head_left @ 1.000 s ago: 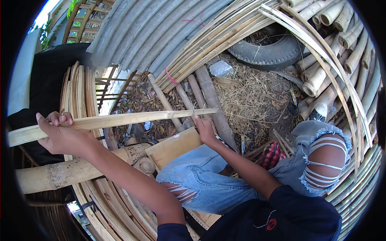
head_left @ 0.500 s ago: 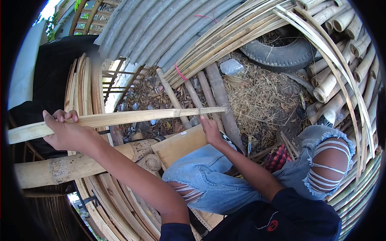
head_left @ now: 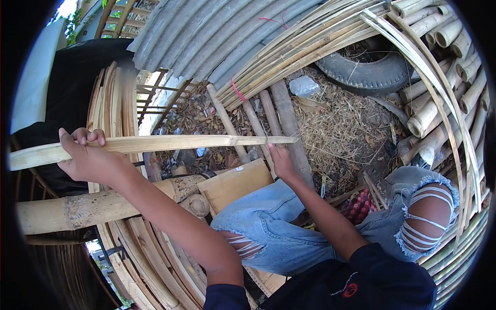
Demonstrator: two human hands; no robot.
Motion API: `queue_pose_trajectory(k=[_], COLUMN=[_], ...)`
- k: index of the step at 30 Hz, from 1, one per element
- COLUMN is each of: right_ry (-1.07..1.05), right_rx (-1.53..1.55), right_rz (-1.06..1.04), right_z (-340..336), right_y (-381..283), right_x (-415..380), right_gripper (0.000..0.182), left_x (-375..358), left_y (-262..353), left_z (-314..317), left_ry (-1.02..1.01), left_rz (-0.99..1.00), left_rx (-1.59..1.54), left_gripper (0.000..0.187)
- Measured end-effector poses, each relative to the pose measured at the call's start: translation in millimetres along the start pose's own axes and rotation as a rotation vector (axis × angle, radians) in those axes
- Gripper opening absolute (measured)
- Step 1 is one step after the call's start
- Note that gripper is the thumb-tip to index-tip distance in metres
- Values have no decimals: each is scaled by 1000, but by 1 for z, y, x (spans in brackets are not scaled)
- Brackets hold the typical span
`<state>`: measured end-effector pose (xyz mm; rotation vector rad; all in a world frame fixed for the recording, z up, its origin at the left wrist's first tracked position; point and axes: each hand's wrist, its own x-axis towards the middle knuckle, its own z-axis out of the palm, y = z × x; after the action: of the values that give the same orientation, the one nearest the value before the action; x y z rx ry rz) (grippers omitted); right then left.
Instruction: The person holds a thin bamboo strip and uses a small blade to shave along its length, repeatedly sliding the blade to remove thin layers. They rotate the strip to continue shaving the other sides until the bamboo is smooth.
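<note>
I see my left hand (head_left: 90,160) wrapped around a long bamboo strip (head_left: 155,144), its grip closed on the strip near the wide end, fingers curled over the top edge. From that grip the strip runs level across to my right hand (head_left: 281,160), which reaches up to the thin far end; that hand touches the strip from below, but I cannot tell whether its grip is closed on it or on some small tool there.

Below the left grip lies a thick bamboo pole (head_left: 103,206), its knotted end beside a flat wooden board (head_left: 237,183) that rests against my knee in torn jeans (head_left: 268,232). Under and behind the pole a stack of curved bamboo slats (head_left: 111,98) fans out. Nothing stands between the two hands along the strip.

Beyond the right grip the ground is dry straw and leaf litter (head_left: 336,129), with thin poles lying on it. Farther off sits an old tyre (head_left: 367,75), a bundle of split bamboo tied with a red band (head_left: 237,89), round bamboo culms (head_left: 439,103) piled at the right, and corrugated sheet (head_left: 206,36) above.
</note>
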<state>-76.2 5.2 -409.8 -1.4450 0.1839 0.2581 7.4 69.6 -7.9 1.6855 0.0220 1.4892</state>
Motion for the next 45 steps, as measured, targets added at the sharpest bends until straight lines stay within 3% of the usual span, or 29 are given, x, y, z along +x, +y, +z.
queue_pose_trajectory(k=[2,4,6,9,11,12,14,16,18,20,24,26,29,30,32,33,35,37,39,41,42,44,45], right_ry=[17,103,130,112,-60,-63,-82,68,159,94,8,-48,-54,-59,184,191,66,83,-78,-54,-30,62,66], right_rx=[-37,-282,-204,-63,-72,-66,-4,-150,-448,-629,-464,-89,134,137,-54,-49,-196,-117,46,62,68,-82,-202], right_rz=[8,67,57,117,-67,-60,-237,-63,32,130,102,113,186,188,210,201,375,330,218,155,86,240,307], right_z=[-15,-37,-26,-15,-7,-1,5,2,-22,-52,-51,-20,-2,-6,-29,-38,-51,-36,-22,-13,-9,-27,-41], right_y=[16,52,63,27,-14,-16,-18,23,122,161,95,78,68,75,95,90,76,60,39,43,48,77,124], right_x=[0,10,24,16,0,-5,-12,1,22,32,19,16,11,9,10,15,24,20,21,18,16,22,30], right_gripper=[53,53,53,51,48,48,47,49,51,53,51,48,46,46,48,48,49,50,52,53,54,55,55], left_x=[2,3,2,-2,2,4,5,4,5,9,0,1,4,4,5,7,7,4,5,8,9,11,11], left_y=[-1,-1,-2,1,-2,-4,-7,-8,-7,-8,-1,-3,-6,-6,-7,-7,-6,-6,-6,-10,-10,-12,-12], left_z=[-3,-3,0,0,-2,-4,-7,-9,-13,-16,-6,-3,-2,-2,-5,-4,1,-1,2,1,-1,-5,-6], left_ry=[-23,-47,12,-37,-27,-19,-12,-20,-9,-32,-44,-33,-35,-39,-88,-136,-159,-170,-148,-157,-156,-162,-173], left_rz=[0,2,0,21,15,9,1,35,11,5,27,19,12,5,9,14,26,18,25,18,10,3,-3], left_rx=[0,-13,28,24,14,2,-2,33,12,-57,-51,-46,-45,-57,-110,-169,-204,-206,-211,-218,-229,-238,-253], left_gripper=[25,25,25,25,25,24,24,24,23,23,23,24,24,24,23,23,22,22,21,22,23,23,24])
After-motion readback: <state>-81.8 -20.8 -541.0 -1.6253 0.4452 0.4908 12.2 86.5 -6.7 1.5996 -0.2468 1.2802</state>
